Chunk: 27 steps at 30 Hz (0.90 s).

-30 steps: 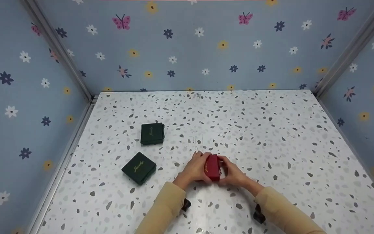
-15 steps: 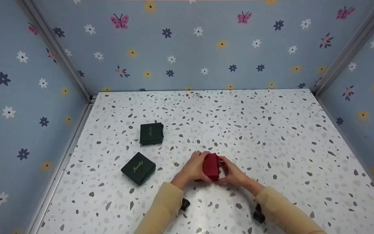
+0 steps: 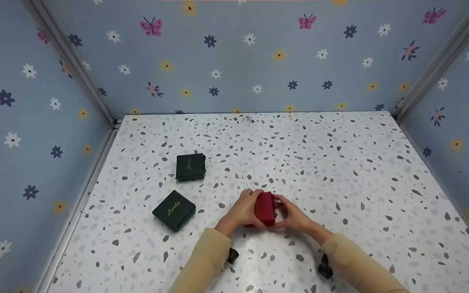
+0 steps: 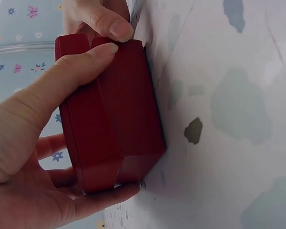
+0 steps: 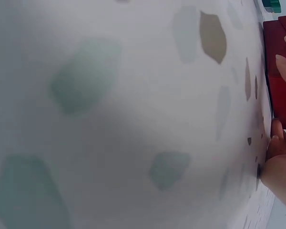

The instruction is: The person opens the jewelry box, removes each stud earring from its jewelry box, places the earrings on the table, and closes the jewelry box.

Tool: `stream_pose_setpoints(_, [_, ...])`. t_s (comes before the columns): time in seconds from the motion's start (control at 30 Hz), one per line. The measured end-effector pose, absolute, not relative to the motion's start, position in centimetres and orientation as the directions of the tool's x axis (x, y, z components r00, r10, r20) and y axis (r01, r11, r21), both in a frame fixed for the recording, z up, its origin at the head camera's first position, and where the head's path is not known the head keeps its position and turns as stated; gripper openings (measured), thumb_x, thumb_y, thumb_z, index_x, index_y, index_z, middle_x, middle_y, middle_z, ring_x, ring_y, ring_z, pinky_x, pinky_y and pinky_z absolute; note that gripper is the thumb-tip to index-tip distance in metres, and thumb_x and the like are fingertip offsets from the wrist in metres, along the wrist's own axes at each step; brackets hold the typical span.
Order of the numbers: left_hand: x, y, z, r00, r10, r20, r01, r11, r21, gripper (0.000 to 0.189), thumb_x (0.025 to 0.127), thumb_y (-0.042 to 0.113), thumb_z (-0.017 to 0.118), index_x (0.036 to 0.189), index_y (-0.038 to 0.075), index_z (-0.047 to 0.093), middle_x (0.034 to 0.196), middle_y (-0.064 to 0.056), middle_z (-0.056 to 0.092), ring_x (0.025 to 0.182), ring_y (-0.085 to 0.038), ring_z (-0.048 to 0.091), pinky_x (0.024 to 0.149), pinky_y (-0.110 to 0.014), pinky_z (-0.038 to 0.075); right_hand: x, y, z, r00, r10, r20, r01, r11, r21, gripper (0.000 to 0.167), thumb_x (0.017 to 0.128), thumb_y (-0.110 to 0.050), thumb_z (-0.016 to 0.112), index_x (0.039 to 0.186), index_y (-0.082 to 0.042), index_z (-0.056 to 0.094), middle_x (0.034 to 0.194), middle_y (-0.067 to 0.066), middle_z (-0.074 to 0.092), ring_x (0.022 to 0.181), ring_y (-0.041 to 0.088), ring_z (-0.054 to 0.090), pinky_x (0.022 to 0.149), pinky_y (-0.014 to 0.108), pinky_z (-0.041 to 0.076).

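I log pale blue wall panels (image 3: 234,49), printed with flowers and butterflies, at left, far side and right. Between them lies the white speckled tabletop (image 3: 320,158). Grey metal posts (image 3: 75,67) mark the far left and far right corners. Two beige fabric sleeves (image 3: 206,256) enter from the near side.

On the left I record two square dark green boxes: the nearer (image 3: 174,211) turned cornerwise with gold lettering, the farther (image 3: 191,167) set nearly straight, its lettering fainter. They stand apart.

The person's left hand (image 3: 242,209) is curled firmly round the left of a matte red box (image 3: 265,209), thumb across its near side. The right hand (image 3: 294,217) holds the box's right, thumb near and index finger far, palm standing clear (my right wrist feed catches this only at its edge). The red box rests on the tabletop, near and slightly right of centre. A seam runs along it; I cannot tell whether it is fully closed. Small black fittings (image 3: 325,266) sit at both wrists.
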State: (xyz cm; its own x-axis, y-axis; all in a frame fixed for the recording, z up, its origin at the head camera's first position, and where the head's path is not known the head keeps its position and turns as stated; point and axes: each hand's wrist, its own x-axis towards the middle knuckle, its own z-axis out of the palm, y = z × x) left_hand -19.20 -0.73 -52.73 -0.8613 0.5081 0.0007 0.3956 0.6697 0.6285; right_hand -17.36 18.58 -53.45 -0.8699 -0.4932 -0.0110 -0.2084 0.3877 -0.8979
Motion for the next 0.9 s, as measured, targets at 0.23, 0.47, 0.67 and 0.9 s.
stream_pose_setpoints(0.23, [-19.15,-0.94,-52.70,-0.865,0.502,-0.009,0.375,0.657,0.655,0.098,0.046,0.033,0.087,0.128,0.009,0.039,0.108,-0.009,0.045,0.098,-0.019,0.043,0.082,-0.032,0.041,-17.26,18.56,-53.32,-0.877,-0.481,-0.009,-0.221,0.420,-0.880,0.078,0.061,0.000,0.078,0.127,0.002,0.037,0.121,0.020,0.045,0.102,0.033,0.048,0.090,0.047,0.035])
stream_pose_setpoints(0.47, [-19.05,-1.17,-52.67,-0.870,0.493,-0.011,0.344,0.624,0.701,0.098,0.048,0.033,0.086,0.130,0.010,0.038,0.111,-0.009,0.043,0.099,-0.020,0.043,0.083,-0.035,0.041,-17.24,18.53,-53.13,-0.876,-0.482,-0.009,-0.224,0.424,-0.877,0.076,0.060,0.001,0.078,0.126,0.002,0.038,0.119,0.021,0.046,0.102,0.033,0.048,0.090,0.047,0.034])
stream_pose_setpoints(0.67, [-19.03,-1.30,-52.94,-0.881,0.473,0.014,0.344,0.619,0.706,0.096,0.050,0.035,0.085,0.130,0.010,0.038,0.112,-0.009,0.043,0.101,-0.020,0.043,0.082,-0.034,0.041,-17.40,18.47,-53.24,-0.875,-0.484,0.004,-0.228,0.405,-0.885,0.078,0.059,0.001,0.079,0.125,0.002,0.039,0.119,0.021,0.047,0.101,0.032,0.049,0.091,0.048,0.033])
stream_pose_setpoints(0.9, [-19.01,-1.71,-52.68,-0.887,0.456,0.076,0.367,0.596,0.714,0.096,0.052,0.036,0.084,0.131,0.006,0.038,0.115,-0.010,0.044,0.104,-0.022,0.042,0.083,-0.036,0.042,-17.27,18.32,-52.97,-0.874,-0.485,0.019,-0.253,0.422,-0.870,0.076,0.060,0.000,0.079,0.125,0.002,0.039,0.117,0.020,0.048,0.100,0.032,0.049,0.092,0.049,0.031])
